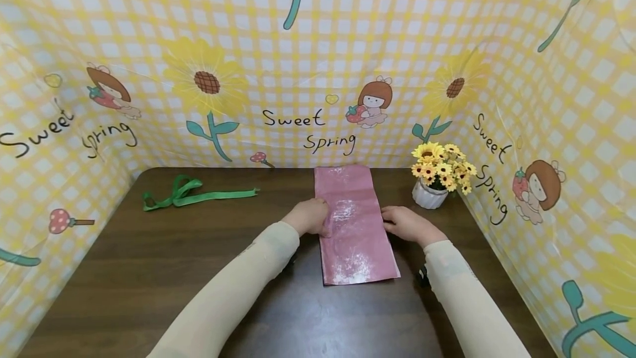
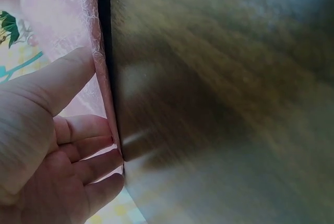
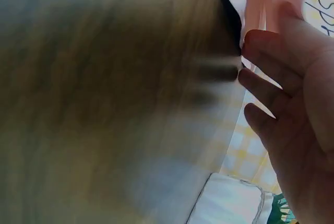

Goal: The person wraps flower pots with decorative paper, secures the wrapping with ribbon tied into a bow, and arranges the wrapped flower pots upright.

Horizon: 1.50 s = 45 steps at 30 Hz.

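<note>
Nearest: brown surface (image 1: 278, 308). On it, between my hands, a pink sheet (image 1: 355, 247) lies lengthwise away from me, glare patches on its face. My right hand (image 1: 407, 225), fingers loosely extended, touches its right edge; my left hand (image 1: 306, 217), also unclenched, touches the left edge with thumb and fingertips. Farther, right: white pot (image 1: 430, 195) with yellow flowers (image 1: 441, 169). Left: looped green ribbon (image 1: 216, 196). Farthest: yellow-checked cloth (image 1: 278, 65).
</note>
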### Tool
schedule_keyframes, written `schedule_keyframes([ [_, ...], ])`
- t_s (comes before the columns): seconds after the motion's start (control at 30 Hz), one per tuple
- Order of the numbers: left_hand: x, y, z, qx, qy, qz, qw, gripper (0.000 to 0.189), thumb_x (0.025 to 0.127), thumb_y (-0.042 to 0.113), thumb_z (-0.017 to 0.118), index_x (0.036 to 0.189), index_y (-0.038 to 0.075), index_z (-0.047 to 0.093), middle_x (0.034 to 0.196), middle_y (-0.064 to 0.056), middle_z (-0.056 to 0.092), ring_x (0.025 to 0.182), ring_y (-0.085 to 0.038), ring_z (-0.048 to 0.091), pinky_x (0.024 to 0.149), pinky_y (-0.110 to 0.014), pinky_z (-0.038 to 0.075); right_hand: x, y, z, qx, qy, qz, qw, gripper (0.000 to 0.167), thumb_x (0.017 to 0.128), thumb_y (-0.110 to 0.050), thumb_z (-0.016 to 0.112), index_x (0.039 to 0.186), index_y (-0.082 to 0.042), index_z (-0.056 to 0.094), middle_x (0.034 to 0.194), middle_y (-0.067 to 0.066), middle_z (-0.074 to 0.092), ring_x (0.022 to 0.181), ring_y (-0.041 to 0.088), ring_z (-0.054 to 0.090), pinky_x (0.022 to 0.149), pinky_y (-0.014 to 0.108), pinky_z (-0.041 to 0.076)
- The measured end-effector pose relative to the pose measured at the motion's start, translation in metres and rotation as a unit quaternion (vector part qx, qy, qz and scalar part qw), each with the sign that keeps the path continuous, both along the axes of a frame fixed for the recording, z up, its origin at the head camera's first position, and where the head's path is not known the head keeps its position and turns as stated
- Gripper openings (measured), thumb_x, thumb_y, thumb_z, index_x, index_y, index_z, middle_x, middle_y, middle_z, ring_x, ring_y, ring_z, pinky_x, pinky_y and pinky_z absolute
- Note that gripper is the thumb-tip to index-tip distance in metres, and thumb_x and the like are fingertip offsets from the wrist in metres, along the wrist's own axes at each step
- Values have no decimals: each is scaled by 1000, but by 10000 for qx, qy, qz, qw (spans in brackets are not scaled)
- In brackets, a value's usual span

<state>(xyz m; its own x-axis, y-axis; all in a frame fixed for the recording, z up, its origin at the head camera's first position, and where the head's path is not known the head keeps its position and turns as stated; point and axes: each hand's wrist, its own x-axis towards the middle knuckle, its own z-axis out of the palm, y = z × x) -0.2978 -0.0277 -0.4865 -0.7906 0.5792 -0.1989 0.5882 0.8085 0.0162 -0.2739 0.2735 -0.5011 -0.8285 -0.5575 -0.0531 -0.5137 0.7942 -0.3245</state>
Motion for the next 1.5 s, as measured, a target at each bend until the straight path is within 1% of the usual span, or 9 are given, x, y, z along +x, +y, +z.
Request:
schedule_keyframes([
  [0.17,-1,1,1,-31,61,17,10000,69,85,50,81,130,1,63,136,-13,60,127,-29,57,105,-41,50,4,1,-2,57,376,633,9973,29,95,-15,73,123,-8,74,141,15,61,135,35,55,117,58,33],
  [0.37,-1,3,1,48,-56,26,10000,68,83,50,82,126,0,65,132,-14,61,122,-30,58,100,-44,52,8,2,-6,120,486,764,9958,21,94,-10,72,114,-8,76,137,13,65,129,33,61,115,53,38],
  [0.5,-9,4,1,91,-196,12,9998,55,80,51,84,108,5,71,130,-13,61,119,-29,58,99,-44,52,7,2,-4,144,523,851,9949,15,93,-8,72,108,-9,77,134,12,67,123,30,65,113,52,41],
  [0.67,-30,8,3,307,-251,146,9991,31,88,41,77,79,13,67,107,-7,64,97,-22,60,85,-42,55,3,3,0,262,600,789,9947,10,92,-7,72,92,-15,76,129,9,71,116,25,69,110,50,44],
  [0.93,-41,39,9,600,257,94,9978,22,92,12,64,71,16,60,83,-1,67,77,-18,62,72,-43,57,-1,4,0,532,137,513,9972,24,94,-12,71,117,-14,77,139,15,63,129,35,60,111,50,44],
  [1.1,-31,78,8,1068,624,-560,9907,13,94,6,61,88,15,68,92,-1,71,89,-20,68,81,-39,57,0,7,-1,394,114,392,9984,27,93,-13,73,120,-16,78,139,13,64,125,28,64,102,42,53],
  [1.23,-29,106,3,1296,911,-1284,9790,20,101,6,56,114,14,69,115,0,69,110,-19,65,97,-35,52,0,8,-1,244,283,589,9976,17,92,-12,73,107,-15,80,133,11,68,114,24,69,93,40,56],
  [1.4,-36,122,3,578,1398,-1999,9681,31,102,8,57,128,20,70,134,5,66,122,-18,56,103,-34,47,-2,5,0,248,416,736,9961,7,92,-14,74,87,-18,74,99,-2,74,85,12,65,78,34,55],
  [1.5,-41,122,0,-20,1656,-2227,9607,31,102,14,59,127,27,71,132,10,67,116,-17,54,98,-35,47,-3,3,0,239,353,763,9962,3,92,-15,74,92,-16,77,98,-4,73,88,12,66,81,34,55],
])
